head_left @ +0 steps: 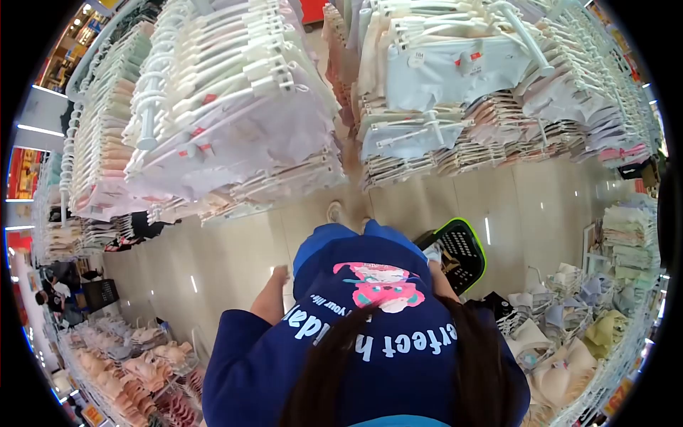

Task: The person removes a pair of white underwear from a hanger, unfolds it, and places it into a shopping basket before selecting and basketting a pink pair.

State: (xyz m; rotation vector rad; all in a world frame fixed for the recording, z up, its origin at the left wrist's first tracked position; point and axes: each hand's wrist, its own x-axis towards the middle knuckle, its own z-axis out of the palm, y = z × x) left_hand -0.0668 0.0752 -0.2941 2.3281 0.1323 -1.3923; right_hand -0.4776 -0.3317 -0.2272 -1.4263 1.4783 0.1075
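Observation:
My left hand (281,276) hangs low beside my blue shorts (324,238), near no garment. It is small in the view, and I cannot make out whether its fingers are apart. On the other side, my right hand (435,267) is mostly covered by my navy printed shirt (377,334). Hanging at that side is a black shopping basket (455,257) with a bright green rim, and my right hand is closed at its near edge. Something small and whitish (432,252) shows between hand and basket; its kind is unclear.
Racks of pale underwear on white hangers (235,78) stand ahead on the left. More hang ahead on the right, with a light blue pair (455,71) in front. Bras fill displays at lower left (135,363) and lower right (562,370). A tiled floor (235,245) runs between.

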